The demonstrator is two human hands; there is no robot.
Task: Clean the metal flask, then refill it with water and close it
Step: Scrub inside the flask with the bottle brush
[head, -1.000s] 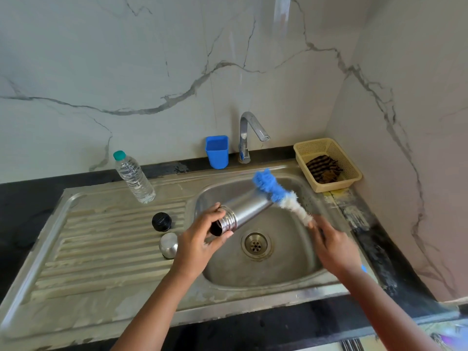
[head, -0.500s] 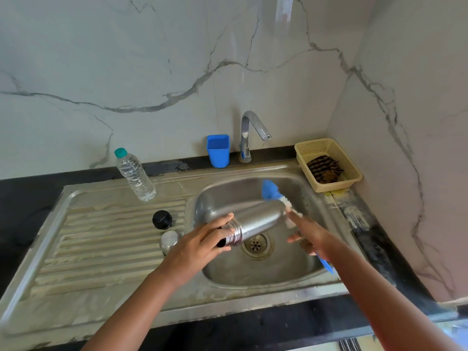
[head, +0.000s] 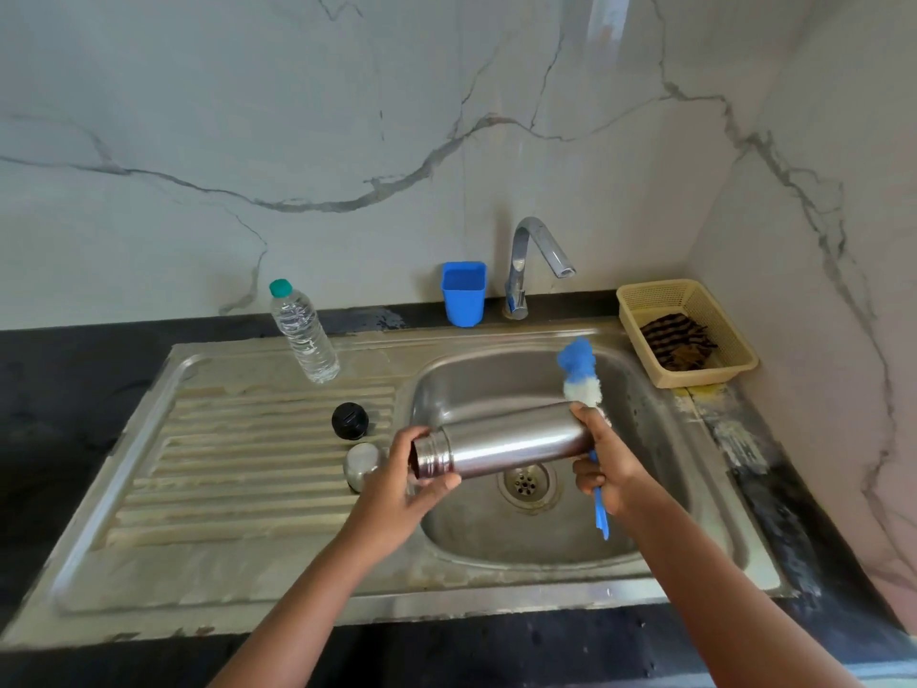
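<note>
The metal flask [head: 506,441] lies almost level above the sink basin [head: 476,384], its open neck pointing left. My left hand [head: 402,481] grips that neck end. My right hand [head: 603,464] holds a bottle brush [head: 580,372] upright against the flask's base end; the blue and white bristles stick up above the flask and the blue handle pokes out below my fist. On the draining board lie the flask's black stopper [head: 350,420] and its steel cap [head: 363,464].
A capped plastic water bottle [head: 303,332] stands at the back of the draining board. A blue cup [head: 464,293] and the tap [head: 528,263] stand behind the basin. A yellow basket [head: 687,332] with a dark cloth sits at the right. The drain [head: 527,484] is below the flask.
The flask has levelled out from tilted up-right to nearly horizontal. My right hand with the brush came in to the flask's base, and the brush head swung upright.
</note>
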